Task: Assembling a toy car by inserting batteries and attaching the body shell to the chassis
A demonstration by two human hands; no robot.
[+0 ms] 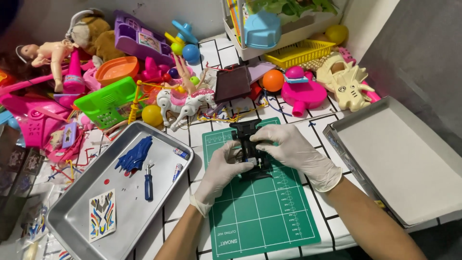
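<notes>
A single head-worn camera looks steeply down and forward from close above the counter (337, 230), with the green cutting mat (262, 212) near the frame's centre, the metal tray (72, 216) at lower left, the toy pile along the far edge, and both forearms entering from the bottom.

The person wears thin white disposable gloves of a smooth, slightly wrinkled material on both hands. The left hand (222, 169) has its glove ending in a loose, flared cuff at the wrist. The right hand (291, 148) has a glove whose cuff bunches in folds just past the wrist. Beyond both cuffs the forearms are bare, with no sleeves.
</notes>
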